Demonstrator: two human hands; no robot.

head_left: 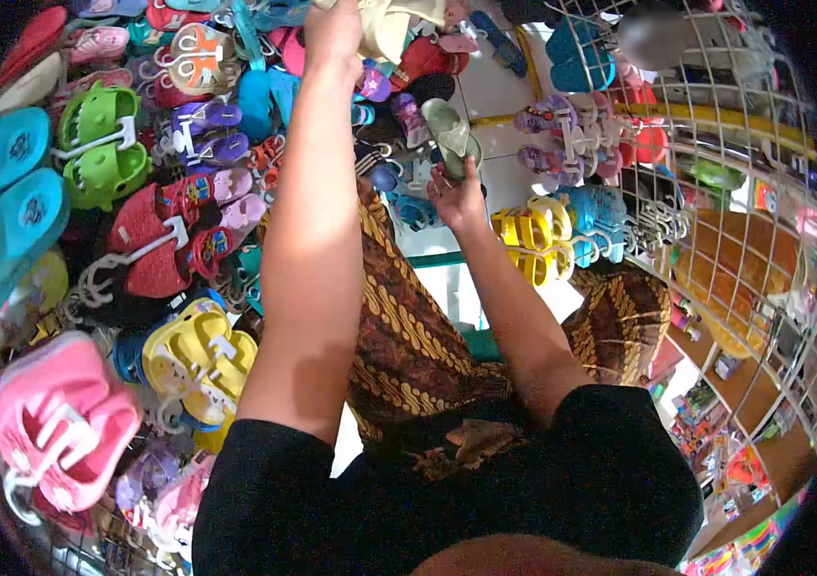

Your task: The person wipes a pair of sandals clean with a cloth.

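My right hand grips a pale green sandal with a bow-like piece on its strap, held above the white tiled floor. At the top edge of the view my left hand reaches forward, closed against a pale cream piece of footwear; its fingers are partly cut off by the frame. Close to the left hand are a red shoe and a purple sandal. Small purple shoes lie beside the green sandal.
Hung footwear crowds the left: green clogs, turquoise slippers, pink clogs, yellow clogs. On the right, yellow sandals and blue ones hang near a wire grid rack. Brown patterned cloth covers my legs.
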